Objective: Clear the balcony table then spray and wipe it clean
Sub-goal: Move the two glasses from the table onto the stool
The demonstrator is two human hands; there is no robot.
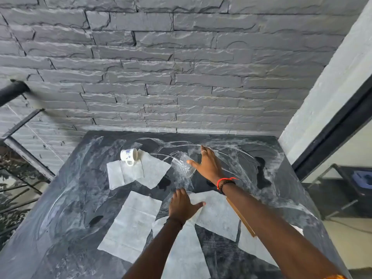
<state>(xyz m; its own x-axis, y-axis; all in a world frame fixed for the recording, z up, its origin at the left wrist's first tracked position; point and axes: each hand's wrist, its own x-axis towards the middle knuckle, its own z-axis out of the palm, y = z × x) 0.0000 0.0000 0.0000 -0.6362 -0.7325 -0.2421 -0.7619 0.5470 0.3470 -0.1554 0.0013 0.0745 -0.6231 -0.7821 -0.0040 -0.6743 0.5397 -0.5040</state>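
Smears of white streak the dark table (70,198) in the head view, which stands against a grey stone wall (181,67). The right hand (208,167) is stretched far out, palm down, fingers straight and spread. Its thumb lies against a clear glass (182,166) that is tipped on its side just to the left of the hand. No finger curls round the glass. Further left of that hand, a white cup (129,155) lies on its side on crumpled paper napkins (128,175). The left hand (181,205) is nearer the body, flat and spread, gripping nothing. A large paper sheet (132,220) lies just to its left and another sheet (217,213) to its right, under its thumb. Whether something clear lies beneath that palm cannot be told.
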